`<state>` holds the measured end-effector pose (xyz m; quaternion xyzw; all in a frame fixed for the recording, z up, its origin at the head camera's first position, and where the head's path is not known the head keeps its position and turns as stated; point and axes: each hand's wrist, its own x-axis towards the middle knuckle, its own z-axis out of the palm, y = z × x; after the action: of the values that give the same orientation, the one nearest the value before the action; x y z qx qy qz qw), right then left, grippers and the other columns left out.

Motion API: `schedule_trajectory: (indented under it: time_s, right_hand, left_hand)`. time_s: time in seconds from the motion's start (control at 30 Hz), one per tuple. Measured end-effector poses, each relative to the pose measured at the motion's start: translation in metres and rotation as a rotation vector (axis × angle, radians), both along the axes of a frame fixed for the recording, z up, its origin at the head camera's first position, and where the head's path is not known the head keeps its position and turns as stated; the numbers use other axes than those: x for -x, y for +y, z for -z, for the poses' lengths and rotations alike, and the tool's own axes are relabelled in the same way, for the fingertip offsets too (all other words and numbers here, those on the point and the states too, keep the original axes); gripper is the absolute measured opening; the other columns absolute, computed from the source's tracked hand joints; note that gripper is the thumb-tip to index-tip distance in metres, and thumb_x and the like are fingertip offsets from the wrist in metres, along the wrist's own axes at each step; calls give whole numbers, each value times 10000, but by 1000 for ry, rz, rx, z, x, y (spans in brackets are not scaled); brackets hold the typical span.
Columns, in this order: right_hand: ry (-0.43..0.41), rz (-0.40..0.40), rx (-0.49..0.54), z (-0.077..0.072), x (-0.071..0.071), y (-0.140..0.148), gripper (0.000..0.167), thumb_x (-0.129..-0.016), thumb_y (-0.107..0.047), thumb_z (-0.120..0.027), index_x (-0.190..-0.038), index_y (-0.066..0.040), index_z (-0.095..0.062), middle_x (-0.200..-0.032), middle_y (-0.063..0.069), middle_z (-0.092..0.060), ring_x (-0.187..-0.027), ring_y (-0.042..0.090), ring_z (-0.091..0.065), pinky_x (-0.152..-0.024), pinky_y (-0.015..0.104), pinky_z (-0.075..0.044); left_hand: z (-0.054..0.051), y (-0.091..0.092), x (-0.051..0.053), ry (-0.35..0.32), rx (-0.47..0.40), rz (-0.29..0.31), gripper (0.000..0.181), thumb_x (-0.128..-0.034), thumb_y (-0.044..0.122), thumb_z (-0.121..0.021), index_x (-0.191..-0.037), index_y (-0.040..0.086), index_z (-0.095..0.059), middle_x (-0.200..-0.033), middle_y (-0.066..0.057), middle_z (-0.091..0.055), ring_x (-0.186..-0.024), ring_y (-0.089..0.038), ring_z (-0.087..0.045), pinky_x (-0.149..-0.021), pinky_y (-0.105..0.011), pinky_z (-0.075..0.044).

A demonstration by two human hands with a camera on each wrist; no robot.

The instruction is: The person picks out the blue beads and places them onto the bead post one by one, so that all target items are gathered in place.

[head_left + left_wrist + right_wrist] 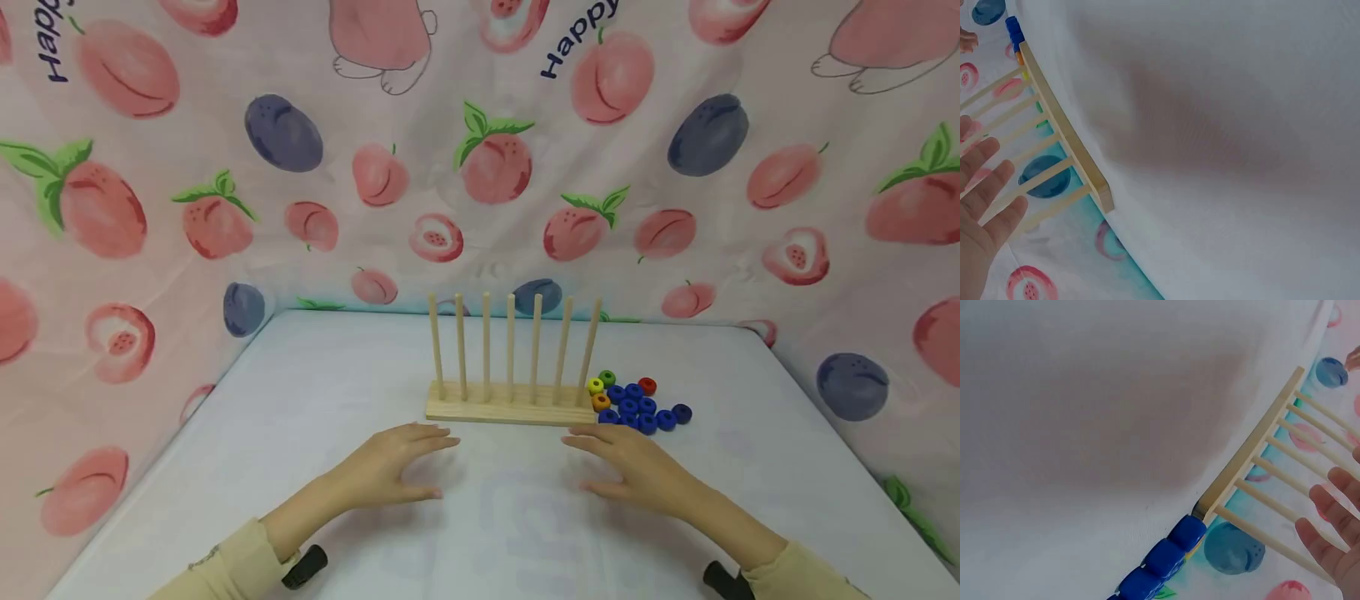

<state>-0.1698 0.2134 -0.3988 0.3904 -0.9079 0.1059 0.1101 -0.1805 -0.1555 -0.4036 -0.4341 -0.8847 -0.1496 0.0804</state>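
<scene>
A wooden peg rack point(512, 410) with several upright pegs stands on the white table. At its right end lies a cluster of beads: several blue beads point(628, 407), plus a red bead point(647, 386), a green bead point(607, 378), a yellow bead point(596, 386) and an orange bead point(601, 402). My left hand point(397, 467) hovers in front of the rack's left end, fingers extended and holding nothing. Opposite it, my right hand point(637, 467) is held before the rack's right end and the beads, also with nothing in its fingers. Both wrist views show spread fingers near the pegs.
The white tabletop point(337, 358) runs back to a fruit-printed cloth point(420, 200) that rises behind it and along both sides. A dark wrist strap piece point(306, 568) shows at the left sleeve, with a similar black piece point(727, 581) by the right one.
</scene>
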Motion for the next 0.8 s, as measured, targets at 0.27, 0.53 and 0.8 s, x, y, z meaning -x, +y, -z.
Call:
schedule_trajectory:
  time_s: [0.27,0.53,0.8]
  right_hand:
    - [1,-8,43,-2,13,1,385,-805,-251,-736,-1155,-108,-662,-1115,45,-685,-1032,249,-637,-858,468,-534]
    - [-80,91,70,-2,17,14,312,-827,-190,-717,-1122,-98,-674,-1110,44,-690,-1048,264,-633,-869,462,-535]
    - [-96,133,125,-4,20,33,296,-825,-133,-715,-1115,-90,-675,-1121,55,-686,-1061,291,-626,-862,468,-534]
  left_hand:
    - [-3,-6,10,-15,0,-55,550,-817,381,-714,-1301,159,-574,-1309,-79,-594,-1210,-265,-556,-980,-466,-479]
    - [-2,-11,24,-6,27,-142,472,-855,348,-678,-1276,152,-592,-1305,-101,-591,-1212,-290,-551,-981,-478,-473]
    - [-7,-14,38,8,46,-211,573,-840,323,-702,-1334,92,-526,-1311,-132,-580,-1206,-310,-551,-969,-480,-480]
